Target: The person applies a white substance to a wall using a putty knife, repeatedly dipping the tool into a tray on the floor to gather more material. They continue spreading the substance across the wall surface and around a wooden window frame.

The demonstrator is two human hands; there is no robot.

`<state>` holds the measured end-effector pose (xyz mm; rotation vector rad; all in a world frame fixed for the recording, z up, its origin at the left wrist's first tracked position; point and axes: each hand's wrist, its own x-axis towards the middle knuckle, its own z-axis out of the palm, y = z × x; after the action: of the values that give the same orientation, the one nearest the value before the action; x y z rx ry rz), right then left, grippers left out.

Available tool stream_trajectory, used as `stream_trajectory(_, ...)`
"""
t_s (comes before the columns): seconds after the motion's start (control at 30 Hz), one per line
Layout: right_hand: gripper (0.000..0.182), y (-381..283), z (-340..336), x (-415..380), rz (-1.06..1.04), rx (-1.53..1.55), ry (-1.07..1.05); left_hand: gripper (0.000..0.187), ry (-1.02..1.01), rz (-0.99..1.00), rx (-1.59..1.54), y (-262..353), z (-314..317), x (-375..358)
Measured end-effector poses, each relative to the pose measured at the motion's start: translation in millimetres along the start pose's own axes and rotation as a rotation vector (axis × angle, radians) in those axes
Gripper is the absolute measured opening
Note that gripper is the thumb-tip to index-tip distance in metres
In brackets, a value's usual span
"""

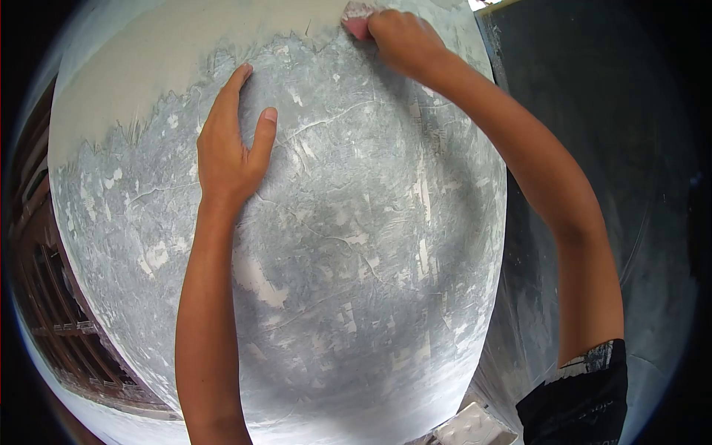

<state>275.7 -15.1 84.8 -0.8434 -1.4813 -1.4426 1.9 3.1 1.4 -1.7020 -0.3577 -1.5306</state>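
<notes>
In the head view a grey wall panel [356,200], streaked and patched with white, fills the middle. Smooth beige putty [141,81] covers its top and upper left, ending in a ragged lower edge. High on the panel, my right hand [406,43] is closed around a small pink putty spreader [359,24] with whitish smears, which rests at the putty's edge. My left hand [231,144] lies against the grey surface below the putty edge, its thumb apart from the fingers and nothing in it.
Brown wooden slats or shutters [63,304] stand to the left of the panel. A dark wall or sheet [615,163] runs along the right. Low at the right, a block or tray coated in off-white material [475,429] is partly visible beside the black sleeve [578,404].
</notes>
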Motion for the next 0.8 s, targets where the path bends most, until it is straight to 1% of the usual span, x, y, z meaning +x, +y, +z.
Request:
stream_trajectory(0.07, 0.011, -34, -9, -45, -0.054, 0.035, -0.065, 0.06, 0.004, -0.007, -0.009, 1, -1, -2)
stream_trajectory(0.1, 0.023, -45, -9, -57, -0.023, -0.01, -0.113, 0.06, 0.001, 0.003, -0.005, 1, -2, -1)
stream_trajectory(0.13, 0.015, -44, -13, -52, -0.034, 0.061, -0.064, 0.061, -0.004, 0.013, -0.002, 2, -1, -1)
stream_trajectory(0.17, 0.013, -41, -20, -45, -0.042, 0.134, -0.018, 0.061, -0.002, 0.008, -0.001, 2, -1, -2)
stream_trajectory(0.23, 0.012, -20, -23, -8, 0.045, 0.217, 0.073, 0.061, -0.004, 0.003, -0.018, 2, 0, -1)
stream_trajectory(0.27, 0.018, -1, -15, 18, 0.12, 0.197, 0.085, 0.061, -0.004, 0.005, -0.016, 2, 0, -1)
stream_trajectory(0.3, 0.034, 11, -10, 34, 0.195, 0.176, 0.096, 0.061, -0.005, 0.001, -0.011, 1, 0, -2)
stream_trajectory(0.33, 0.034, 14, -9, 33, 0.194, 0.175, 0.1, 0.061, -0.003, 0.0, -0.006, 1, 1, -1)
stream_trajectory(0.37, 0.018, 16, -7, 28, 0.109, 0.136, 0.065, 0.061, -0.002, 0.003, -0.007, 1, 1, 0)
stream_trajectory(0.4, 0.01, 14, -5, 20, 0.026, 0.098, 0.029, 0.062, 0.001, 0.001, 0.001, 1, 1, 0)
stream_trajectory(0.43, 0.01, 6, 3, 0, -0.015, 0.042, 0.034, 0.062, -0.001, -0.002, 0.008, 0, 0, -1)
stream_trajectory(0.47, 0.013, -14, -1, -24, -0.021, 0.031, -0.025, 0.062, -0.007, -0.003, 0.003, 1, 0, -2)
stream_trajectory(0.53, 0.02, -49, -1, -72, -0.075, -0.011, -0.066, 0.062, -0.004, 0.003, -0.012, 2, -1, -1)
stream_trajectory(0.57, 0.022, -62, -14, -77, -0.053, 0.05, -0.193, 0.062, 0.002, 0.002, -0.009, 1, -2, 0)
stream_trajectory(0.63, 0.02, -56, -18, -55, -0.038, 0.128, -0.013, 0.061, -0.002, 0.027, -0.023, 1, 0, 0)
stream_trajectory(0.7, 0.016, -26, -12, -10, -0.036, 0.121, 0.161, 0.061, -0.003, 0.014, -0.013, 1, 1, -1)
stream_trajectory(0.73, 0.018, -10, -6, 15, 0.066, 0.164, 0.179, 0.061, -0.006, 0.0, -0.001, 1, 0, -1)
stream_trajectory(0.77, 0.035, -4, -4, 31, 0.164, 0.207, 0.198, 0.061, -0.005, 0.0, 0.003, 1, 0, -1)
stream_trajectory(0.8, 0.035, 2, 0, 28, 0.165, 0.209, 0.199, 0.06, -0.005, 0.001, 0.003, 1, 1, -1)
